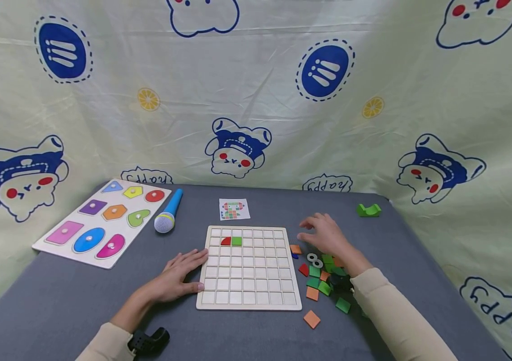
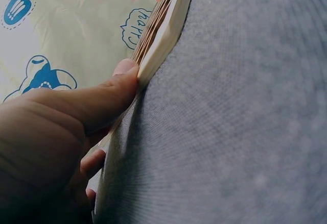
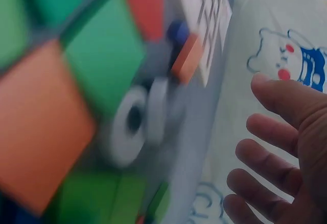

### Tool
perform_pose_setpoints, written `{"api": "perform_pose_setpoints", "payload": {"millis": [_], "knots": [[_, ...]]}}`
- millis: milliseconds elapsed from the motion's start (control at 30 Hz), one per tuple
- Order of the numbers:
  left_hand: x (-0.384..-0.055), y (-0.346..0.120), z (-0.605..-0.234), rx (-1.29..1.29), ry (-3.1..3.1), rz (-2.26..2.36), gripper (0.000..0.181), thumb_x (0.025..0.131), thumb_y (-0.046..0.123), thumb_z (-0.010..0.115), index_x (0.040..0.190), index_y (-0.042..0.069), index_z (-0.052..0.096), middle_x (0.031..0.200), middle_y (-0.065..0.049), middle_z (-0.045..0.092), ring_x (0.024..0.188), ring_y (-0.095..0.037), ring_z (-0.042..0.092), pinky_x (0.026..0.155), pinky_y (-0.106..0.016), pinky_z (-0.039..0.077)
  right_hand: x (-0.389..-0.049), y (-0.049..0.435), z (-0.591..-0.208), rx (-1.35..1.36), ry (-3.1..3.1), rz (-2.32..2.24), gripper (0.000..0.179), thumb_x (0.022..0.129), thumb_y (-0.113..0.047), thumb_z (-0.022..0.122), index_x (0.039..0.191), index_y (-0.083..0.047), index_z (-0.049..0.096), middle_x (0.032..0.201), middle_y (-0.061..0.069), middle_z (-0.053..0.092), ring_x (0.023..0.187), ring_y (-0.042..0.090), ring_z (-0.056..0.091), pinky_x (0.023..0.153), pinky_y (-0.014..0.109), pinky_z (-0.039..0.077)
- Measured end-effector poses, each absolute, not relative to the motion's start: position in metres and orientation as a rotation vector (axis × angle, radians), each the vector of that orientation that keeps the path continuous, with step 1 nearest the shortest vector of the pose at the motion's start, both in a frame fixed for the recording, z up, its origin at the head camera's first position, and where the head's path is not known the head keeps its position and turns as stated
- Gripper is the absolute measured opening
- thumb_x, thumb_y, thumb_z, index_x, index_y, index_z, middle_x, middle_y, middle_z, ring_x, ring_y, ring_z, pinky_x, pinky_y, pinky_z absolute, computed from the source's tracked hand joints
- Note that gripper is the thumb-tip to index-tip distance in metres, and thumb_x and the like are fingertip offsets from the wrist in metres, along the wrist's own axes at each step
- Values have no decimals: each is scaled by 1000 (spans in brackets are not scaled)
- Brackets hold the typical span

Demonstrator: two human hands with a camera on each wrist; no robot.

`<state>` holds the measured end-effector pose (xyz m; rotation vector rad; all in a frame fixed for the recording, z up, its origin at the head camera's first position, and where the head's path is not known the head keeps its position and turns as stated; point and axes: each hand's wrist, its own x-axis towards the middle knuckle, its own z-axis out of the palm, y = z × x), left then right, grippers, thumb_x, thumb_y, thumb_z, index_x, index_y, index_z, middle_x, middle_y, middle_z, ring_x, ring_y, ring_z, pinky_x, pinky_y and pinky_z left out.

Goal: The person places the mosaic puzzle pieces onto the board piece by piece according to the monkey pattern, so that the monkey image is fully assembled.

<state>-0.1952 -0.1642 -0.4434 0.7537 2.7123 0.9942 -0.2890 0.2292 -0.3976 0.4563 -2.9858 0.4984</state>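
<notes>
A white grid board (image 1: pixel 248 275) lies on the grey cloth. In its second row sit a red curved piece (image 1: pixel 226 241) and a green square (image 1: pixel 236 241), side by side. My left hand (image 1: pixel 171 275) rests at the board's left edge, fingers extended; in the left wrist view its thumb (image 2: pixel 125 70) touches the wooden side. Off the board's right edge, my right hand (image 1: pixel 325 234) is raised past the loose pieces, its fingers relaxed and holding nothing. Among those pieces are an orange square (image 1: pixel 312 294), a green square (image 1: pixel 314 271) and white rings (image 3: pixel 126 127).
A small pattern card (image 1: pixel 234 209) lies behind the board. At the left are a blue toy microphone (image 1: pixel 168 211) and a shape puzzle board (image 1: pixel 71 256). A green wavy block (image 1: pixel 368 210) lies far right. Single pieces, including an orange square (image 1: pixel 312 319), lie nearer the front.
</notes>
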Motion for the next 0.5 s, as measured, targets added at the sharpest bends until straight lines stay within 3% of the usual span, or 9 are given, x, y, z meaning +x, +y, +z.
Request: {"api": "perform_pose_setpoints", "payload": {"millis": [267, 500], "knots": [[-195, -165, -442, 765, 2705, 988, 73, 88, 38, 64, 146, 6, 34, 154, -13, 32, 144, -40, 18, 112, -64, 5, -292, 257, -404, 322, -3024, 454, 34, 84, -31, 70, 108, -7, 68, 104, 13, 61, 98, 29, 49, 83, 48, 42], [-196, -165, -442, 760, 2697, 984, 74, 88, 38, 64, 146, 6, 33, 154, -12, 31, 144, -40, 18, 113, -64, 4, -295, 276, -411, 281, -3053, 386, 34, 84, -30, 70, 106, -4, 69, 103, 15, 61, 94, 30, 49, 80, 47, 43]]}}
